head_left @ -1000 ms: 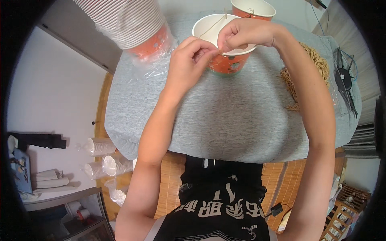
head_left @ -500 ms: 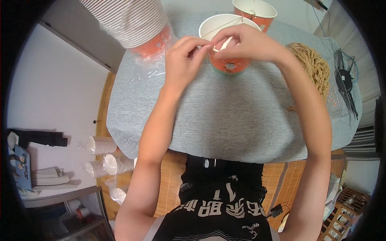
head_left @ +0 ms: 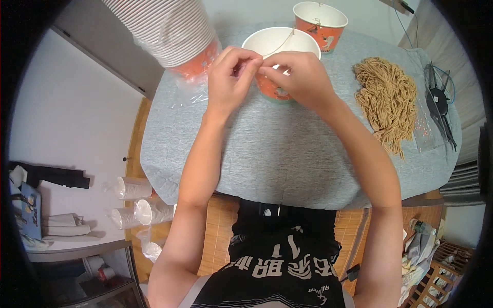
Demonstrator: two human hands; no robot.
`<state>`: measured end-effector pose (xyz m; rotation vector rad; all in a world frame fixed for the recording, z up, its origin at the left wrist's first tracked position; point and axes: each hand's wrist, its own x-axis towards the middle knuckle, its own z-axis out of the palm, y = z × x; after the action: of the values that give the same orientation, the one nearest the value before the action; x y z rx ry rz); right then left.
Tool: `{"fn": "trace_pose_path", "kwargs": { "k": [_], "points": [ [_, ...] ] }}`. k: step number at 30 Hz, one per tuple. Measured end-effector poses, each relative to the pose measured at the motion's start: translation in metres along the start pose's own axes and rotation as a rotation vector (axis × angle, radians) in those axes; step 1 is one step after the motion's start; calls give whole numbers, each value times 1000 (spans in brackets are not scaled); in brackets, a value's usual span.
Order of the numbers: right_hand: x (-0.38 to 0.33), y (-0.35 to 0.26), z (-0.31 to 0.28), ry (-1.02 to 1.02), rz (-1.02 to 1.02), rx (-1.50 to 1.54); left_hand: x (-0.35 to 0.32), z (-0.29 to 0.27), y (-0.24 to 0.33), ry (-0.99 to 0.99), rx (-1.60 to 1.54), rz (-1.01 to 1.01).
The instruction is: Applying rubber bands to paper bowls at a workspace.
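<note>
A paper bucket (head_left: 267,39), white inside and orange outside with a green base, stands upright at the far middle of the table. A thin tan string (head_left: 281,46) runs from its far rim across the opening to my fingers. My left hand (head_left: 232,74) is closed in a pinch at the bucket's near left rim, the string's end between its fingertips. My right hand (head_left: 304,81) meets it there, thumb and fingers pinched on the same string in front of the bucket. The fingertips cover the exact spot where the string meets the near rim.
A tall stack of nested paper buckets (head_left: 169,31) in clear plastic stands at the far left. Behind stands another orange bucket (head_left: 322,36) with string on it. Tan string (head_left: 387,100) lies heaped at right, beside a black tool-like object (head_left: 438,102). Wrapped cup stacks (head_left: 134,188) sit on the floor.
My right hand has come down and left, its fingers closing together beside my left hand. The view has shifted slightly, and the whole string heap shows now.
</note>
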<state>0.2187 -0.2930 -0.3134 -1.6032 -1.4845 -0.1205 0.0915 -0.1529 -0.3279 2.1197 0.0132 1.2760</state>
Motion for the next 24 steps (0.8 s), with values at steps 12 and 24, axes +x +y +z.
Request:
{"fn": "trace_pose_path", "kwargs": {
  "k": [12, 24],
  "points": [
    [-22, -2, -26, -34, -224, -495, 37, -12, 24, 21, 117, 247],
    [-46, 32, -56, 40, -145, -214, -1, 13, -67, -264, -71, -55]
  ]
}}
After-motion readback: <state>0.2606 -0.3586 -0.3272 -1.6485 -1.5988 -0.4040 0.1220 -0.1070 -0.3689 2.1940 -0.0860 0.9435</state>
